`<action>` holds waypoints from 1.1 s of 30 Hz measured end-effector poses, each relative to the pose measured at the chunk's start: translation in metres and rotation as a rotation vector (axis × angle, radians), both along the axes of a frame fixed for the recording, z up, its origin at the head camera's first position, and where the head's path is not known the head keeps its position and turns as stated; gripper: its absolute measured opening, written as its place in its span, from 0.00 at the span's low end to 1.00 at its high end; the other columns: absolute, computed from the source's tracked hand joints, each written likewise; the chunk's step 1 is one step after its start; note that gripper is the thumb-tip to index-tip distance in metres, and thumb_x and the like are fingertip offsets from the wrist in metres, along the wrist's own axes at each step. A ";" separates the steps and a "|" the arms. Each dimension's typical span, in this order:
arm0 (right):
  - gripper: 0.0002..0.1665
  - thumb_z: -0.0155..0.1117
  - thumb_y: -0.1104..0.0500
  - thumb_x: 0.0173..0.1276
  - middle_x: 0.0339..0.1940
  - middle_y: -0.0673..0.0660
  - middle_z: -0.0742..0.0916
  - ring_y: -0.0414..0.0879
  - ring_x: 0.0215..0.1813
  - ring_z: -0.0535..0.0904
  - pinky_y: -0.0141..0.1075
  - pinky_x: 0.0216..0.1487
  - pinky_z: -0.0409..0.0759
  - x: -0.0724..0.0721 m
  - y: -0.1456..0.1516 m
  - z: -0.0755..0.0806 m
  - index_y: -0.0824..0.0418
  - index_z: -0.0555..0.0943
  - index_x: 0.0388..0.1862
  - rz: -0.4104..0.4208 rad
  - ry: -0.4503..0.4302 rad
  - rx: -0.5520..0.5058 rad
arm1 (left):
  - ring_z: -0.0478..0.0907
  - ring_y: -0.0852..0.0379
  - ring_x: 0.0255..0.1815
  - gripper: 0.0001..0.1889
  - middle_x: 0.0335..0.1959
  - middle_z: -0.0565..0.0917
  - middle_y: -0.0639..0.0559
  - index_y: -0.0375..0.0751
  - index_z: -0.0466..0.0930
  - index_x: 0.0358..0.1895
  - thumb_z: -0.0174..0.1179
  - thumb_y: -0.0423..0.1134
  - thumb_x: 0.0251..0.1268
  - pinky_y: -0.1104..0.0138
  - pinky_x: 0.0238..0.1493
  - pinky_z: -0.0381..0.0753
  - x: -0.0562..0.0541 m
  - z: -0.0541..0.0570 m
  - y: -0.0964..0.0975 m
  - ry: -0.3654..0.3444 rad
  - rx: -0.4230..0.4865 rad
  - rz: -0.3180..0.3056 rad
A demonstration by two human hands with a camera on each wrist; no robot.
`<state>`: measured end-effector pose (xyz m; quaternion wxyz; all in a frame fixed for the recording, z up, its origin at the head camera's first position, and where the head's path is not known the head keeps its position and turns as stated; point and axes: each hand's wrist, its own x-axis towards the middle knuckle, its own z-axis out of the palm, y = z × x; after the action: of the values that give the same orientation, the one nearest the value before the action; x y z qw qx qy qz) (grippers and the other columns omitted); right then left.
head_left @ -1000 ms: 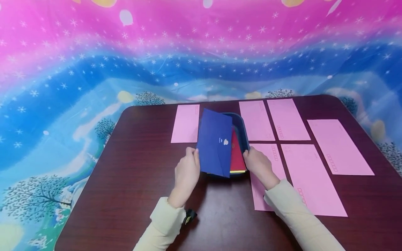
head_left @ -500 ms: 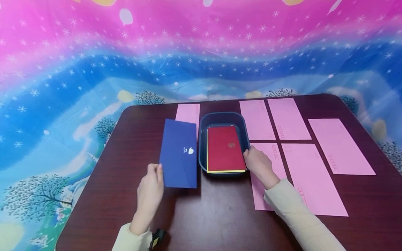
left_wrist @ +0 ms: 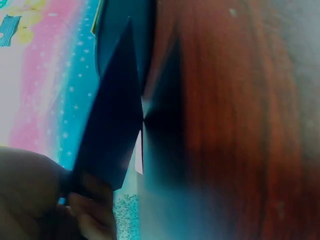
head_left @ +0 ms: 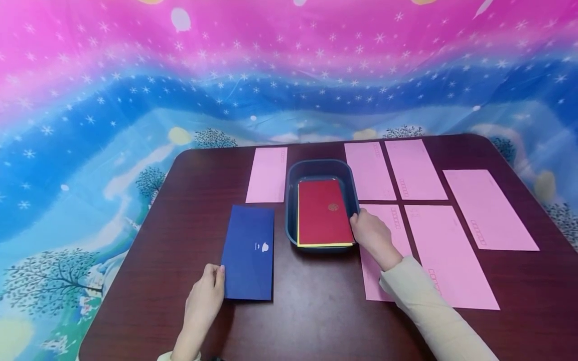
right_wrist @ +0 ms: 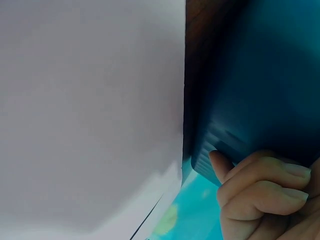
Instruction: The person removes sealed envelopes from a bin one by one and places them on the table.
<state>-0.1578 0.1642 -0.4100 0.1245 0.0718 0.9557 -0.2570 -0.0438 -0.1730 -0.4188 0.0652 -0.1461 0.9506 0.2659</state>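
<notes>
The person's left hand (head_left: 205,291) pinches the left edge of a blue envelope (head_left: 247,250), which is over the worktop (head_left: 171,225) to the left of the tray (head_left: 291,200) and nearer the person; whether any of it touches down I can't tell from here. The right hand (head_left: 374,235), fingers curled, grips the tray's right side, and inside lies a red envelope (head_left: 322,215) with a yellow edge (head_left: 325,244) peeping out beneath. One pink envelope (head_left: 266,175) lies left of the tray, five more to its right.

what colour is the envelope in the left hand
The envelope is blue; head view shows it best.
</notes>
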 end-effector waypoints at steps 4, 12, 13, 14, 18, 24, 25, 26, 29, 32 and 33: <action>0.23 0.37 0.53 0.74 0.24 0.61 0.76 0.53 0.28 0.74 0.38 0.26 0.68 0.000 0.000 0.000 0.72 0.72 0.43 0.002 -0.004 -0.003 | 0.78 0.49 0.27 0.25 0.30 0.82 0.39 0.33 0.68 0.50 0.51 0.55 0.69 0.57 0.26 0.71 0.000 -0.009 0.002 -0.047 -0.038 -0.002; 0.23 0.37 0.53 0.75 0.23 0.61 0.76 0.52 0.27 0.74 0.37 0.25 0.67 -0.001 0.000 -0.001 0.72 0.72 0.43 0.002 -0.010 -0.008 | 0.81 0.36 0.43 0.40 0.48 0.80 0.27 0.31 0.60 0.65 0.65 0.52 0.57 0.51 0.31 0.78 -0.003 -0.016 0.018 -0.004 -0.126 -0.076; 0.23 0.37 0.53 0.75 0.23 0.61 0.76 0.52 0.27 0.74 0.37 0.25 0.67 -0.001 0.000 -0.002 0.72 0.72 0.43 0.004 -0.008 -0.009 | 0.80 0.35 0.44 0.40 0.48 0.80 0.27 0.31 0.61 0.66 0.65 0.52 0.57 0.50 0.32 0.78 -0.003 -0.016 0.020 -0.011 -0.134 -0.080; 0.23 0.37 0.53 0.75 0.23 0.61 0.76 0.52 0.27 0.74 0.37 0.25 0.67 -0.001 0.000 -0.002 0.72 0.72 0.43 0.005 -0.008 -0.011 | 0.80 0.35 0.44 0.40 0.47 0.80 0.28 0.32 0.62 0.66 0.66 0.52 0.57 0.49 0.33 0.78 -0.002 -0.017 0.021 -0.016 -0.137 -0.082; 0.23 0.37 0.53 0.75 0.23 0.61 0.76 0.52 0.26 0.74 0.37 0.25 0.67 -0.001 0.001 -0.002 0.72 0.72 0.43 0.007 0.001 -0.013 | 0.78 0.37 0.39 0.39 0.43 0.77 0.28 0.31 0.63 0.65 0.66 0.51 0.56 0.49 0.35 0.77 -0.002 -0.018 0.024 -0.036 -0.120 -0.085; 0.23 0.37 0.53 0.74 0.23 0.61 0.77 0.53 0.27 0.74 0.38 0.26 0.68 -0.001 0.001 -0.003 0.71 0.72 0.43 0.005 0.004 -0.007 | 0.77 0.39 0.36 0.39 0.42 0.74 0.27 0.31 0.63 0.65 0.66 0.51 0.56 0.50 0.34 0.77 0.000 -0.019 0.024 -0.057 -0.123 -0.078; 0.23 0.37 0.53 0.74 0.24 0.61 0.77 0.53 0.27 0.74 0.38 0.26 0.68 -0.001 0.001 -0.003 0.71 0.72 0.43 0.004 0.003 -0.006 | 0.77 0.38 0.36 0.39 0.43 0.74 0.27 0.31 0.63 0.65 0.66 0.51 0.56 0.49 0.34 0.77 0.000 -0.019 0.024 -0.056 -0.124 -0.076; 0.23 0.37 0.53 0.74 0.24 0.62 0.77 0.53 0.28 0.75 0.38 0.26 0.68 -0.001 0.001 -0.003 0.71 0.72 0.43 0.005 0.003 -0.007 | 0.77 0.38 0.37 0.39 0.43 0.74 0.27 0.31 0.63 0.65 0.66 0.51 0.56 0.49 0.35 0.77 0.000 -0.020 0.024 -0.054 -0.125 -0.075; 0.23 0.37 0.53 0.74 0.24 0.62 0.77 0.54 0.28 0.75 0.39 0.26 0.68 -0.001 0.001 -0.003 0.71 0.72 0.43 0.005 0.004 -0.005 | 0.77 0.38 0.36 0.39 0.43 0.74 0.26 0.31 0.63 0.65 0.66 0.50 0.56 0.48 0.36 0.77 0.001 -0.020 0.023 -0.048 -0.128 -0.069; 0.23 0.37 0.53 0.74 0.24 0.62 0.77 0.54 0.28 0.75 0.39 0.26 0.68 -0.001 0.001 -0.002 0.72 0.72 0.43 0.008 0.009 -0.009 | 0.77 0.38 0.36 0.38 0.43 0.74 0.26 0.31 0.63 0.65 0.66 0.50 0.56 0.48 0.35 0.77 0.001 -0.021 0.022 -0.045 -0.131 -0.065; 0.23 0.37 0.53 0.74 0.24 0.62 0.77 0.54 0.28 0.75 0.39 0.26 0.68 -0.001 0.001 -0.002 0.71 0.72 0.43 0.008 0.008 -0.007 | 0.77 0.38 0.35 0.38 0.43 0.74 0.26 0.31 0.64 0.65 0.66 0.50 0.56 0.48 0.34 0.77 0.001 -0.021 0.021 -0.044 -0.134 -0.065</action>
<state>-0.1586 0.1650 -0.4121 0.1217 0.0665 0.9555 -0.2604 -0.0427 -0.1516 -0.4396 0.0848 -0.1249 0.9689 0.1961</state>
